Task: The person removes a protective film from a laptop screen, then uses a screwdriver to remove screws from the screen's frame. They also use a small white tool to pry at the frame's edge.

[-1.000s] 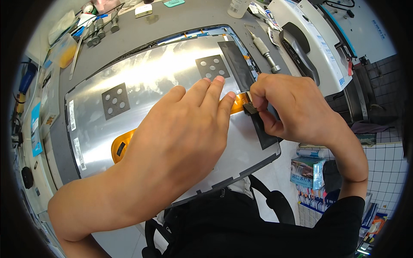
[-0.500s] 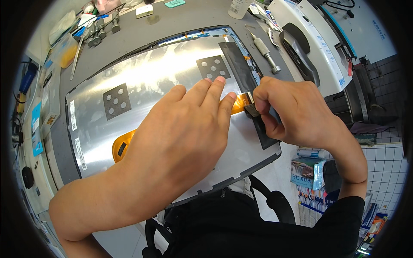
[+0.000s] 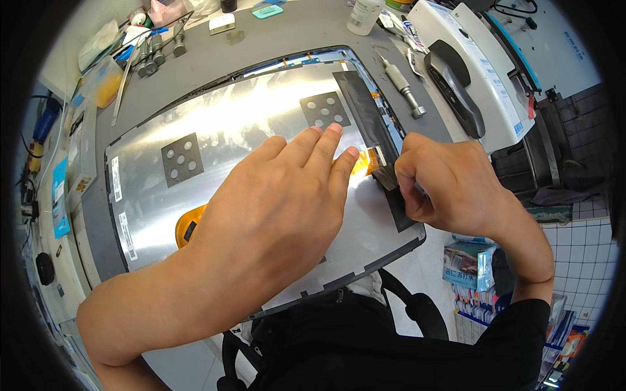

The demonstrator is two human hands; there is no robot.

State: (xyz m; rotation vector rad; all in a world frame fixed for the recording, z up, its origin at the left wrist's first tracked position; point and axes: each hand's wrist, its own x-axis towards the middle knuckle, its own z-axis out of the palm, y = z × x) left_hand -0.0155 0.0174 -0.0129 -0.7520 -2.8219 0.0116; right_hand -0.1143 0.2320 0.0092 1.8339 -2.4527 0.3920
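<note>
A flat screen panel with a silver metal back (image 3: 235,104) lies on the grey mat. My left hand (image 3: 280,202) rests flat on it, fingers extended, partly covering an orange ribbon cable (image 3: 362,163). My right hand (image 3: 443,182) is closed in a pinch at the cable's right end, on a dark tab (image 3: 385,174) beside a metal connector. A black strip (image 3: 355,104) runs along the panel's right side. Two dark squares with pale dots and an orange patch (image 3: 186,221) sit on the metal.
A screwdriver (image 3: 398,81) lies beyond the panel's right edge, near a white machine (image 3: 469,65) and a black handheld object (image 3: 453,88). Small tools (image 3: 150,55), a yellowish container (image 3: 104,88) and tweezers are at back left, a bottle (image 3: 362,16) at the back.
My right hand has shifted slightly right and down, pulling the dark tab with it and showing more of the connector. The whole view has shifted slightly; my left hand stays on the panel.
</note>
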